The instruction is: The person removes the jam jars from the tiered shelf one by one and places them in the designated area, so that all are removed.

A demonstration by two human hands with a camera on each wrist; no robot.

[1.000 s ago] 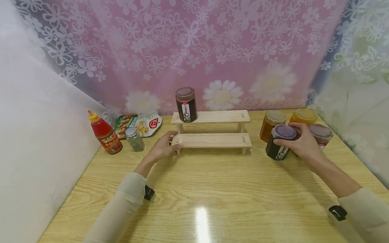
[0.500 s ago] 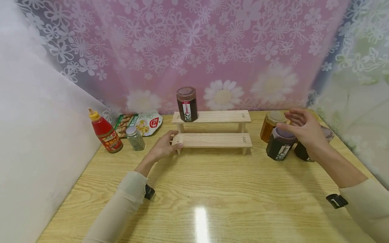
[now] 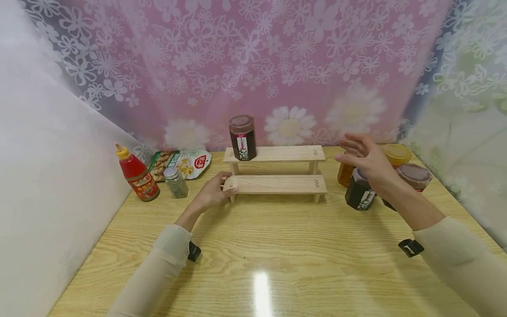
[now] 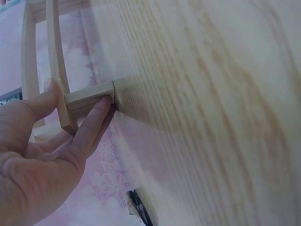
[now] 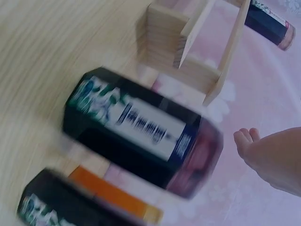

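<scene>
My left hand (image 3: 211,193) grips the left end of a two-step wooden rack (image 3: 277,184). In the left wrist view its thumb (image 4: 46,101) rests on the lower board while the fingers reach under to the leg. My right hand (image 3: 368,160) hovers with loosely extended fingers over the jars at the right, holding nothing. Below it stands a dark jar with a purplish lid (image 3: 359,196), also large in the right wrist view. An amber jar (image 3: 344,175) is partly hidden behind the hand. Another dark jar (image 3: 242,141) stands on the rack's upper step, at its left.
A yellow-lidded jar (image 3: 397,154) and another dark jar (image 3: 413,174) stand at the far right. Left of the rack are a red sauce bottle (image 3: 138,175), a small glass spice jar (image 3: 176,184) and a food pouch (image 3: 196,163). A floral curtain (image 3: 253,70) hangs behind.
My right hand has let go of the dark jar at the right, lifted off it and moved left above the amber jar. The left hand keeps its grip on the rack.
</scene>
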